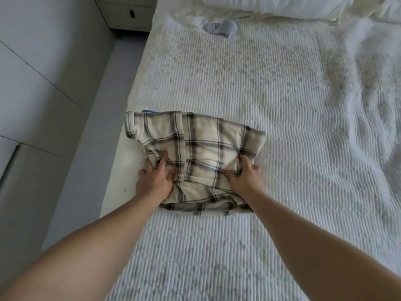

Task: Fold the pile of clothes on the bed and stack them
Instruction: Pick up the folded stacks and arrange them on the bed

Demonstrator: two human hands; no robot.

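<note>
Both hands on plaid shirt (pixel 201 153) near bed (pixel 260 83) edge: left hand (pixel 155 179) grips at 9 o'clock, right hand (pixel 247 177) at 3.

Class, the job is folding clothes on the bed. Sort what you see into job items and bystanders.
Job: plaid shirt, gripped by left hand and right hand; blue garment edge beneath it; white sock.
Bystanders: pillow, drawer unit, floor.

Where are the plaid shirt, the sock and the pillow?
plaid shirt (pixel 201 148): head view, middle of its folded top.
sock (pixel 219 27): head view, its middle, near the printed mark.
pillow (pixel 282 5): head view, its front side.
</note>
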